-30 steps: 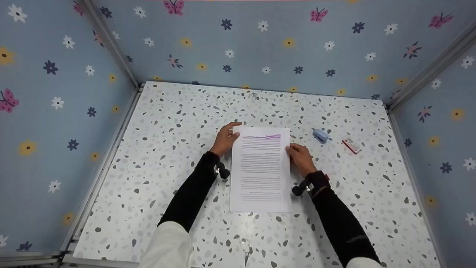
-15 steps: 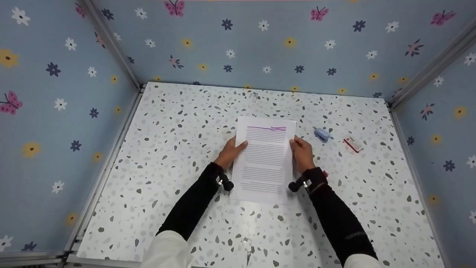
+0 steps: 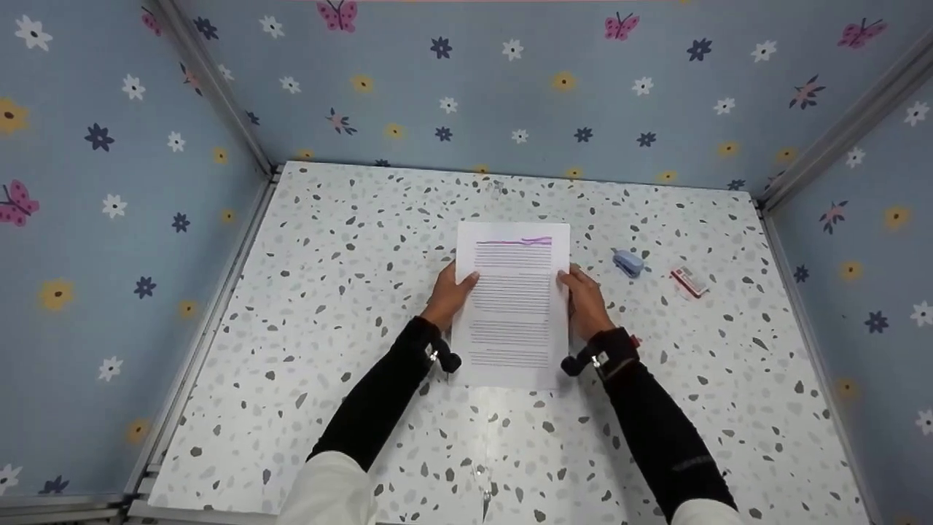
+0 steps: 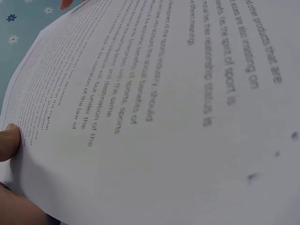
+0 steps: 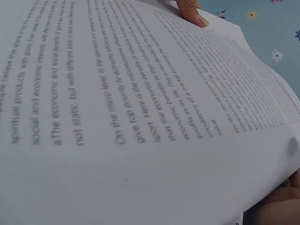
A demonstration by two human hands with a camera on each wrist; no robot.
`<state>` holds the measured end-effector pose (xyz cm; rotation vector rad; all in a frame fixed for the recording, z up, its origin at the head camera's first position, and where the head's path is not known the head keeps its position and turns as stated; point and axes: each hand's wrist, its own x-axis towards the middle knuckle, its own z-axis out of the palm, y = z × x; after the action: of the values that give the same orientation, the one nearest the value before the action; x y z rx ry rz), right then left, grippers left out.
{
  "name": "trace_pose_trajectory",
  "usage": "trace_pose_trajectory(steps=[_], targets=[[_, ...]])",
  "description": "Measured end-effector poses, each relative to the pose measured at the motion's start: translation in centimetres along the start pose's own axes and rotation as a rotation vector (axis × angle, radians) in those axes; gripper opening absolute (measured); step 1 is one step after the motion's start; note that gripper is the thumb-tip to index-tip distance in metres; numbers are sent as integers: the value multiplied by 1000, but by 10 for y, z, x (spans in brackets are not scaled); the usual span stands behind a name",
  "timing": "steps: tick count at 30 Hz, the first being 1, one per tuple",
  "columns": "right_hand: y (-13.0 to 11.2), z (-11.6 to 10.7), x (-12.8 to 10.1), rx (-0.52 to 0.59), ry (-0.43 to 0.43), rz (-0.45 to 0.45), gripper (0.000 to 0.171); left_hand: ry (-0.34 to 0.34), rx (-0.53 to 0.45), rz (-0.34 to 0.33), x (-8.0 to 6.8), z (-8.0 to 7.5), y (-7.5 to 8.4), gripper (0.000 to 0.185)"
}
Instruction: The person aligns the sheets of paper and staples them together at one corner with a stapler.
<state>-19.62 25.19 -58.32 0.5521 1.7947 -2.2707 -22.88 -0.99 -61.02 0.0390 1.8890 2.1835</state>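
A printed sheet of paper [image 3: 512, 306], with purple marks across its top lines, is held up between both hands; whether more sheets lie beneath it is hard to tell. My left hand [image 3: 446, 299] grips its left edge, thumb on top and fingers hidden underneath. On the opposite edge my right hand [image 3: 587, 300] pinches the paper the same way. In the left wrist view the left thumb [image 4: 9, 142] presses on the page, which bows slightly. The right wrist view shows part of the right hand [image 5: 276, 206] under the paper's edge.
A small light-blue stapler [image 3: 628, 263] lies on the speckled table [image 3: 328, 240], to the right of the paper. Beside it is a small red-and-white box [image 3: 689, 282]. Flower-patterned walls [image 3: 481, 87] stand at the back and both sides.
My left hand has slid from the paper's upper left corner down to its left side. The paper has been raised and shifted away from me, tilting briefly before straightening. Stapler and box stayed put.
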Motion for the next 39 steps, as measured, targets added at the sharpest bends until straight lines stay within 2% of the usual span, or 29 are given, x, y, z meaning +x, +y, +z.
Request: trace_pose_trajectory(steps=[4,10,15,18,22,24,26,30,35,39], targets=[[4,2,-3,-78,-27,16,47,-17,-23,7,1,-1,2,41],[8,6,-6,-167,16,-108,42,-83,-66,32,0,0,1,45],[9,8,-7,-196,-6,-174,41,-106,-74,51,1,-2,0,45],[10,7,-9,-183,-22,-146,41,-88,-56,58,2,-4,0,42],[14,4,-13,-178,-29,-57,38,-26,-39,64,4,-5,3,38],[17,2,-15,-190,-28,-52,35,-1,-35,61,4,-6,6,38],[19,2,-17,-215,-12,-85,33,5,-41,52,5,-5,7,39],[23,2,-19,-270,37,-180,31,-7,-72,-6,4,-4,9,40],[24,1,-18,-271,64,-202,34,-31,-88,-117,-5,-3,5,39],[25,3,-16,-264,77,-200,34,-57,-35,-102,-15,-3,-2,41]])
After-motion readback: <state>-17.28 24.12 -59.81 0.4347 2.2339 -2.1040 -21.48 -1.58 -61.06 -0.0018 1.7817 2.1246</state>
